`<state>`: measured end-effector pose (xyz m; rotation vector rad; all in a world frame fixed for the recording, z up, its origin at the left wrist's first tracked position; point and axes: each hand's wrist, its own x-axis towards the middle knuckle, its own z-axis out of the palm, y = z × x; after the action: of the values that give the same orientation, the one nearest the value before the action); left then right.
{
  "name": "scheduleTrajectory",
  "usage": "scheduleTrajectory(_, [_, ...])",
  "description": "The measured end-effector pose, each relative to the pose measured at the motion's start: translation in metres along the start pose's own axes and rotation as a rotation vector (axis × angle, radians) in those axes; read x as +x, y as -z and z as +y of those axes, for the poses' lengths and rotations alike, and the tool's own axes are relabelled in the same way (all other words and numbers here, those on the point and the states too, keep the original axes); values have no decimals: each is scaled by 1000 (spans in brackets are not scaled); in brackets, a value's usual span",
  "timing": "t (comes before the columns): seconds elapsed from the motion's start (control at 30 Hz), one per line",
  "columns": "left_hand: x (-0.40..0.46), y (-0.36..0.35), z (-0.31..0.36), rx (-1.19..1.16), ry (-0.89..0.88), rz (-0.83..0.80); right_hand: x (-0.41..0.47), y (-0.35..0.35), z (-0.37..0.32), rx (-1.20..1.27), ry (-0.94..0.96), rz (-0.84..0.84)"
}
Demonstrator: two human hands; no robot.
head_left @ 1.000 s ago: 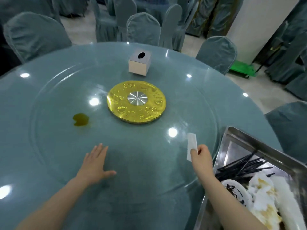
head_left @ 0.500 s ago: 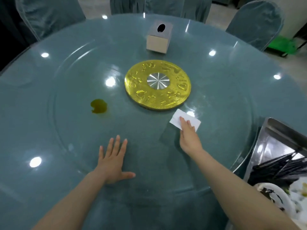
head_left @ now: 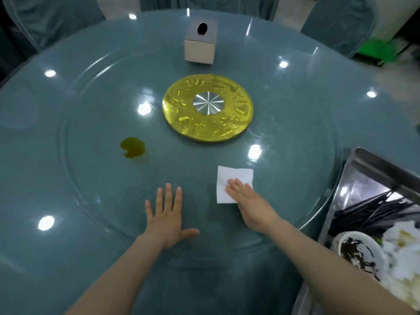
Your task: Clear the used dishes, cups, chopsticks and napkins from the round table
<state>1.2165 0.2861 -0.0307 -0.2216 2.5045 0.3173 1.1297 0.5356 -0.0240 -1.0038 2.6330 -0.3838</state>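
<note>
A white napkin [head_left: 231,178] lies spread flat on the glass turntable [head_left: 91,178] of the round table. My right hand [head_left: 247,203] presses on its near right part with straight fingers. My left hand [head_left: 167,212] rests flat on the glass to the left, fingers spread, holding nothing. A dark yellow-green spill [head_left: 133,147] sits on the glass left of the napkin. At the right edge a steel tray [head_left: 368,164] holds black chopsticks [head_left: 372,212], a dirty white bowl [head_left: 356,251] and crumpled napkins [head_left: 409,258].
A gold disc [head_left: 229,126] with a silver hub marks the turntable's centre. A square tissue box [head_left: 200,43] stands behind it. Covered chairs [head_left: 338,21] ring the far side of the table. Something green [head_left: 379,51] lies on the floor at the back right.
My right hand brought the folded napkin from beside the tray onto the glass, and it now lies unfolded, pulled nearer. My left hand stayed flat on the glass.
</note>
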Motion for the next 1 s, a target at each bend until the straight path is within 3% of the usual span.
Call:
scheduleTrajectory(0.23, [-10, 1, 35, 45, -2, 29, -91, -12, 1, -22, -139, -20])
scheduleTrajectory(0.4, [-18, 2, 46, 186, -140, 80, -101, -4, 17, 18, -269, 12])
scheduleTrajectory(0.57, [-25, 1, 43, 176, -268, 200, -97, 4, 37, 62, -435, 90])
scheduleTrajectory(0.8, [-19, 9, -19, 63, -87, 407, -56, 17, 55, 159, -759, 235])
scheduleTrajectory(1.0, [1, 17, -75, -197, 162, 438, -13, 35, 79, 122, -731, 243])
